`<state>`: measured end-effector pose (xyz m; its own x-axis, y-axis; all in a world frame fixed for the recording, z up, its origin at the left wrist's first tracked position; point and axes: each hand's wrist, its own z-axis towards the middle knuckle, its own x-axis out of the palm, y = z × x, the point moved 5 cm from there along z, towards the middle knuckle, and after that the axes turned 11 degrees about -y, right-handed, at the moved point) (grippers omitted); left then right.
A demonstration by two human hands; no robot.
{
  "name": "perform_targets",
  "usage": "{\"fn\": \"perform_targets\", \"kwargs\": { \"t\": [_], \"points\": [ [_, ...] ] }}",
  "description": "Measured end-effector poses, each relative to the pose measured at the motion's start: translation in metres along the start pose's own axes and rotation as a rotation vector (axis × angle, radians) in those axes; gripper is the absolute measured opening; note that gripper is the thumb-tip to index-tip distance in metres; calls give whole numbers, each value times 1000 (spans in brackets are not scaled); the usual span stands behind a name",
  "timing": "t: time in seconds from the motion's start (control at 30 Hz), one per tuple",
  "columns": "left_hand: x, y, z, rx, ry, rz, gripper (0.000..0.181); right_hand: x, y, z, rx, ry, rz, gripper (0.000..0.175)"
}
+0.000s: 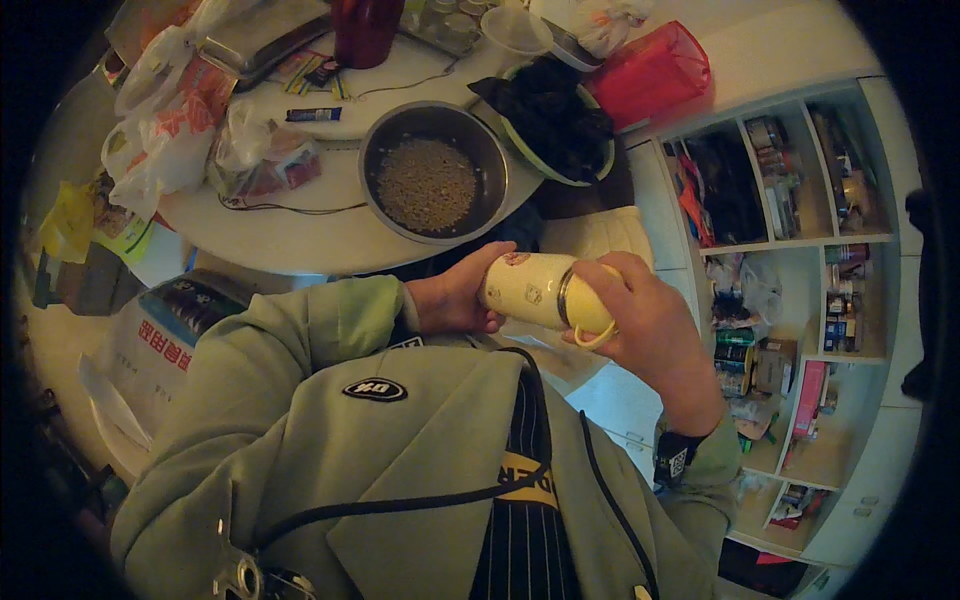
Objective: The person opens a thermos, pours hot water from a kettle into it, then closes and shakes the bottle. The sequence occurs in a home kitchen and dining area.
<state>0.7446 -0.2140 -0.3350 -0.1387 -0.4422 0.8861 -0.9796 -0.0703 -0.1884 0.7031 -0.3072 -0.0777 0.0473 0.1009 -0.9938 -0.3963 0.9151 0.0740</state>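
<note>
A yellow insulated bottle (529,289) with small printed pictures lies sideways between my hands, in front of my chest. My left hand (457,292) grips its base end. My right hand (645,322) is closed around its yellow lid (589,300), which has a loop handle; a metal ring shows between lid and body. The lid sits against the body; whether it is loose cannot be told. Just beyond the bottle, a steel pot (360,176) holds many small light-brown grains or beans (427,184) at the edge of the round table.
The white round table (300,244) carries plastic bags (169,142), a small blue tube (313,115) and a dark red container (366,30). Right of the pot stands a green-rimmed bin with a black liner (559,112). Open shelves (795,244) stand at right, a large printed sack (157,352) at left.
</note>
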Motion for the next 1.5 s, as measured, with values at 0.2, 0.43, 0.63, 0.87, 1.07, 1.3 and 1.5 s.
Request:
{"fn": "perform_targets", "kwargs": {
  "t": [0.2,0.43,0.63,0.87,1.07,1.3,1.5],
  "points": [
    [2,-1,2,21,-61,-43,48,3,-6,1,52,-29,-54,79],
    [2,0,3,-43,-30,3,53,2,-3,-2,-141,48,-77,76],
    [2,5,7,-140,-39,-15,59,-5,-2,0,-202,40,-30,83],
    [3,10,4,-230,162,11,53,-1,-6,4,-120,-89,220,72],
    [4,8,-2,-139,-67,-86,56,11,-16,-4,140,-68,154,72],
    [6,3,-9,-14,-8,-10,54,16,-6,-10,163,-171,19,70],
    [0,6,-10,-52,-17,39,54,6,4,-5,-45,-94,-27,65]
  ]
}}
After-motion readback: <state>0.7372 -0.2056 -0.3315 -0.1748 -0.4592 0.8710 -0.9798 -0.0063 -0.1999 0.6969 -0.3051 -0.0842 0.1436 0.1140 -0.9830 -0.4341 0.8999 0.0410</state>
